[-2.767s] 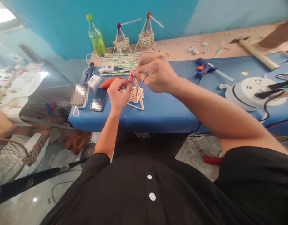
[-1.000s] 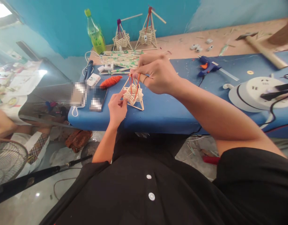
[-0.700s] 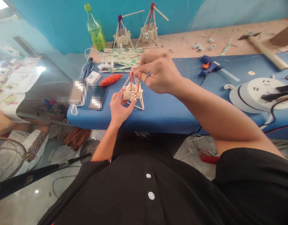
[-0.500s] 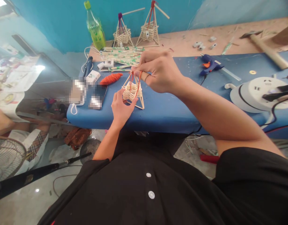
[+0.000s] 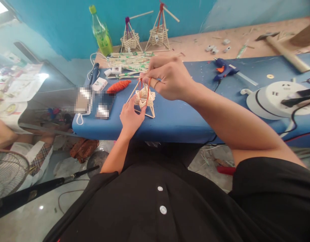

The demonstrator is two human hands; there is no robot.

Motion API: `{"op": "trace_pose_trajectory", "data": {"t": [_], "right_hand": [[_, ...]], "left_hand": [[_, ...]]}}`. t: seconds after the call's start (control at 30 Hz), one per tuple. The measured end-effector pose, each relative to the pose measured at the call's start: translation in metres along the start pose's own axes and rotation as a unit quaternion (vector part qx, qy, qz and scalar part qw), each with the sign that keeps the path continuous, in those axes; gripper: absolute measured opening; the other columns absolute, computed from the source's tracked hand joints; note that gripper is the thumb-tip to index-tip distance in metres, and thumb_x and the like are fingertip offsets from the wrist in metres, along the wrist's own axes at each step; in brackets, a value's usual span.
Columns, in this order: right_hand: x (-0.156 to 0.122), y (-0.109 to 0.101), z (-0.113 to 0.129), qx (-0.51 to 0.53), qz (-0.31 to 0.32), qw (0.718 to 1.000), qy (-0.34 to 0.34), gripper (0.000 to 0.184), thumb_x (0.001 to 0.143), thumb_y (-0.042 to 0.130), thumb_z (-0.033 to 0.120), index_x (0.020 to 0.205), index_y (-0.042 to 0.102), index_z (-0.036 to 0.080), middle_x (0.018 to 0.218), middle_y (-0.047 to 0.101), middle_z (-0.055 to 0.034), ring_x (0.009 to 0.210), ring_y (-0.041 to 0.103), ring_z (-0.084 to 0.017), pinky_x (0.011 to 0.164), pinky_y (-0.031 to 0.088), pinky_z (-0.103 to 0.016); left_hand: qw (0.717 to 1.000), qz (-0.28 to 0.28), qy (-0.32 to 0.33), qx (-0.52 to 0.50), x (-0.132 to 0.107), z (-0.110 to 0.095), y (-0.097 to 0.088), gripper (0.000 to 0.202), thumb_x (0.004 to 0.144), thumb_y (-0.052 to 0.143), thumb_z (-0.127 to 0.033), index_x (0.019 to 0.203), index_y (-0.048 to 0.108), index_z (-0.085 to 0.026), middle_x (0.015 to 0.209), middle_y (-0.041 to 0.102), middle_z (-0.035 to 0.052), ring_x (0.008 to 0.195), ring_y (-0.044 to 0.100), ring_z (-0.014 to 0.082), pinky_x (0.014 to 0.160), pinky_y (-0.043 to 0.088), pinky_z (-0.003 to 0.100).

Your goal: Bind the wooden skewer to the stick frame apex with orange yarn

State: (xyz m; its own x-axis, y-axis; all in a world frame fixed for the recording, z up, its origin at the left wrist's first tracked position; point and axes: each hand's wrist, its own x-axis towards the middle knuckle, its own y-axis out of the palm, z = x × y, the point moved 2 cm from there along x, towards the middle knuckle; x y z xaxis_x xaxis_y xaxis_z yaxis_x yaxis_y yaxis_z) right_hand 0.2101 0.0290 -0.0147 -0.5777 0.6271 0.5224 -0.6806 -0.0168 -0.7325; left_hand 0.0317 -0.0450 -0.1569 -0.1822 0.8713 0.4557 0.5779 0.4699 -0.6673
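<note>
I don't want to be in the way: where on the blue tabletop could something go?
Bare blue tabletop shows between the right hand and the glue gun, and between the stick frame and right forearm. Left of and behind the frame it's crowded: orange yarn, printed sticks.

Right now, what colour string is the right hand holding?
The string is orange, shown in the head view.

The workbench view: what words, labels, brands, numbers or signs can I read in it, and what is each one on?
None can be read for certain.
Bottle: faint marks, too blurred to read.
Bundled sticks: green printing, too small to read.
Small white box: faint marks, too small to read.
Sheets on the left: coloured patches, too blurred to tell any words.
</note>
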Motion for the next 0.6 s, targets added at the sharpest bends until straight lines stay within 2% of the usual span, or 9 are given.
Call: {"op": "trace_pose_trajectory", "data": {"t": [0.07, 0.27, 0.43, 0.6], "right_hand": [[0.0, 0.001, -0.002, 0.017, -0.002, 1.0, 0.009, 0.032, 0.103, 0.064, 0.045, 0.081, 0.079, 0.028, 0.085, 0.065, -0.0073, 0.09, 0.064, -0.024, 0.082, 0.049, -0.043], [0.0, 0.003, -0.005, 0.027, 0.005, 0.999, 0.026, 0.035, 0.103, 0.062, 0.053, 0.089, 0.081, 0.028, 0.085, 0.065, -0.0089, 0.094, 0.063, -0.027, 0.08, 0.051, -0.043], [0.001, 0.004, -0.007, 0.028, -0.009, 1.0, 0.008, 0.035, 0.102, 0.064, 0.052, 0.084, 0.08, 0.027, 0.087, 0.066, -0.0097, 0.091, 0.063, -0.026, 0.082, 0.051, -0.044], [0.001, 0.003, -0.005, 0.016, -0.009, 1.0, 0.008, 0.03, 0.102, 0.064, 0.047, 0.084, 0.08, 0.028, 0.087, 0.066, -0.0085, 0.09, 0.064, -0.026, 0.08, 0.051, -0.043]], "left_hand": [[1.0, -0.005, 0.0, 0.002, -0.001, 0.001, 0.0, 0.063, 0.087, 0.087, -0.04, 0.145, 0.065, -0.028, 0.118, 0.082, 0.0107, 0.111, 0.076, 0.0326, 0.098, 0.062, 0.049], [0.999, 0.003, 0.011, -0.031, -0.001, 0.007, 0.002, 0.063, 0.091, 0.084, -0.034, 0.149, 0.059, -0.029, 0.13, 0.079, 0.0121, 0.116, 0.076, 0.0326, 0.105, 0.061, 0.052], [0.999, -0.013, 0.021, -0.031, -0.004, 0.009, 0.002, 0.063, 0.092, 0.083, -0.036, 0.148, 0.058, -0.027, 0.135, 0.078, 0.0127, 0.114, 0.078, 0.0302, 0.102, 0.063, 0.048], [0.999, -0.027, 0.005, -0.028, -0.008, 0.012, 0.003, 0.066, 0.09, 0.085, -0.039, 0.149, 0.058, -0.028, 0.13, 0.081, 0.0109, 0.106, 0.081, 0.029, 0.096, 0.066, 0.047]]}}
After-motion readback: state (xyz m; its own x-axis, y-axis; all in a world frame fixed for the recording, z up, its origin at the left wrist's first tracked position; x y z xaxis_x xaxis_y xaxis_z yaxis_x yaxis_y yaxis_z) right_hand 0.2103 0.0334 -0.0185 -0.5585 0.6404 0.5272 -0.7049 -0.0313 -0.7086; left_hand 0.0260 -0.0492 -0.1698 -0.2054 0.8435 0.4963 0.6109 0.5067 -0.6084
